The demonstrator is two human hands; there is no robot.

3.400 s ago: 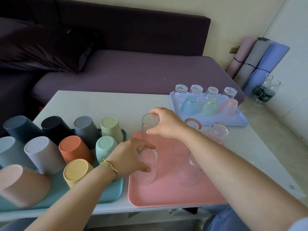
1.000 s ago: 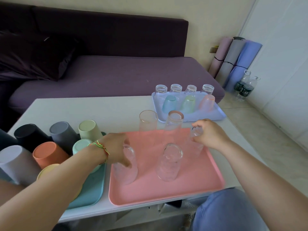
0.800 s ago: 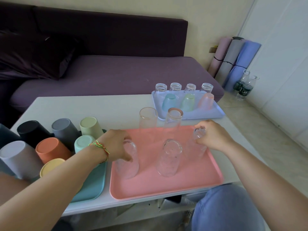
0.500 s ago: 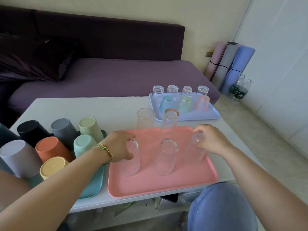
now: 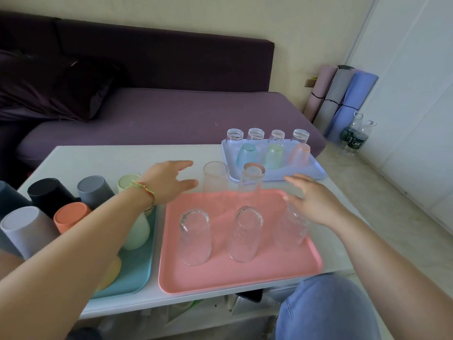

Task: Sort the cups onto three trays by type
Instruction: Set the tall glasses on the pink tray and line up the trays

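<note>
Both hands open and empty over three sorted trays.

Five tall clear glasses (image 5: 246,234) stand upside down on the pink tray (image 5: 245,276), three in front and two behind. The lavender tray (image 5: 316,171) holds four small clear glasses (image 5: 255,136) and three tinted cups (image 5: 273,155). Eight opaque cups (image 5: 71,214) show on the teal tray (image 5: 137,271), some partly behind the left arm. Two bottles (image 5: 355,141) on the floor carry dark labels, too small to read. Half a second ago each hand gripped a front-row glass. Now the left hand (image 5: 169,182), fingers spread, hovers by the pink tray's far left corner, and the right hand (image 5: 316,202), fingers straight, hovers just over the right front glass.
</note>
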